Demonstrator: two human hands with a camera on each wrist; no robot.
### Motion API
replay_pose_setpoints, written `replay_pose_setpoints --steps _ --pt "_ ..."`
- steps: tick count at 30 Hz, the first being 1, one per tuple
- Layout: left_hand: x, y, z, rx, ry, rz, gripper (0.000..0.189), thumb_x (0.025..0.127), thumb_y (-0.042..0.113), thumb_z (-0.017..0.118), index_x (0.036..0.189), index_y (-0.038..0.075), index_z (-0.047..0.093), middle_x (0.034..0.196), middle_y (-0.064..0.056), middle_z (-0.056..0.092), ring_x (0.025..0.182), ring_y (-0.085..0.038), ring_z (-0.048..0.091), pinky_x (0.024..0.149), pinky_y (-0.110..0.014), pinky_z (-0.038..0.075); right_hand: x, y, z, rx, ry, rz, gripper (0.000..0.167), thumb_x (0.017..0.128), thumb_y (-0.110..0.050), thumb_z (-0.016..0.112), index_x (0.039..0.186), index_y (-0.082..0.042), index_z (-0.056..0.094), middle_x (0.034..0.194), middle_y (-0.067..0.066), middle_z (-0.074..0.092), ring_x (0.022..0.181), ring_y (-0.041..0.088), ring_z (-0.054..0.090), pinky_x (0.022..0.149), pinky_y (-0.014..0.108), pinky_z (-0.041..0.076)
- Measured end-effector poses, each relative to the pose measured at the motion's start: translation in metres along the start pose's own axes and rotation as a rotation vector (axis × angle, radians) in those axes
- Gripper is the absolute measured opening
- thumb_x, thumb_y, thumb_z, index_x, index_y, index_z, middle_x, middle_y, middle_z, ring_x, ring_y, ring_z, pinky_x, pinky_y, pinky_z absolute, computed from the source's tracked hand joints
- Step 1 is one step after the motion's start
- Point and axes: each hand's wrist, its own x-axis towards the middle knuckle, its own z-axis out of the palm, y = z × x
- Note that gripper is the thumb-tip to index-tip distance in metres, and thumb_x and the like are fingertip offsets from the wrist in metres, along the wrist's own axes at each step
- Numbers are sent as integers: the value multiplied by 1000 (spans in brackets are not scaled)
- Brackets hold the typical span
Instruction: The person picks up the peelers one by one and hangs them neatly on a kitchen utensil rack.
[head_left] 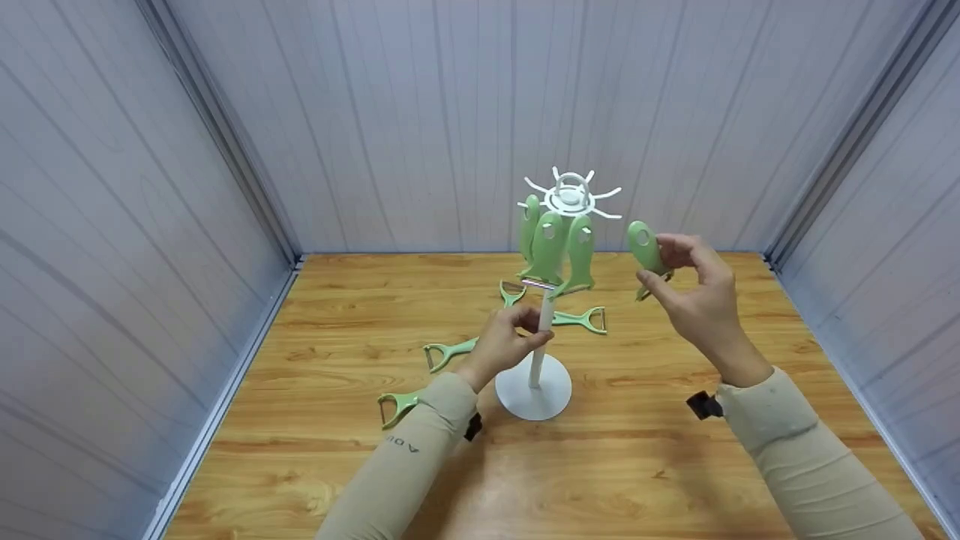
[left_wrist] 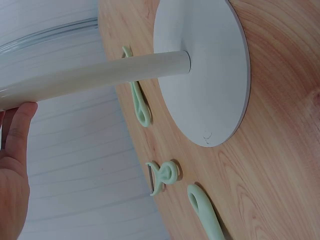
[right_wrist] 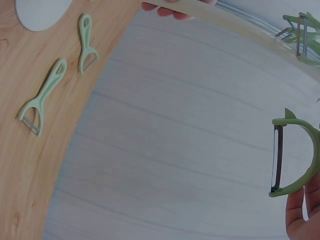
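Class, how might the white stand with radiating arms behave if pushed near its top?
The white stand with a flat round base might tip, since green plastic-looking peelers hang high on one side. Its straight pole looks stiff. That base seems unlikely to roll.

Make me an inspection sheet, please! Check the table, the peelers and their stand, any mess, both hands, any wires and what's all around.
Surface: brown wood-grain tabletop.
Job's things: white stand with three green hanging peelers on its hooks; four green loose peelers lying on the tabletop.
Clutter: nothing seen.
Hands: left hand grips the white stand below the hanging peelers; right hand holds one more green peeler up off the tabletop.
Cables: nothing seen.
Surroundings: pale grooved walls at the back and both sides.
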Motion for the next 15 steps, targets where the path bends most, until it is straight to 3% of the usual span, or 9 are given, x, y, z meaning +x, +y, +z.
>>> replay_pose_setpoints --steps 4,10,15 --pt "1 -1 0 7 -1 -12 15 99 10 79 113 4 76 103 -11 80 98 -22 76 91 -40 63 3 -6 1 2 7 -19 40 85 13 84 122 10 70 102 1 70 93 -3 61 84 16 51" --pt "0 1 0 -13 -1 -23 15 99 9 79 112 2 76 103 -13 80 98 -24 76 92 -47 63 9 -16 2 40 9 -48 41 84 15 83 122 13 68 108 -22 64 95 -1 62 89 18 50" --pt "0 2 -1 -9 -2 -23 14 99 8 79 112 3 76 103 -13 80 98 -24 76 91 -46 64 13 -24 6 83 32 -77 41 83 17 82 121 12 68 109 -18 66 96 1 62 91 19 50"
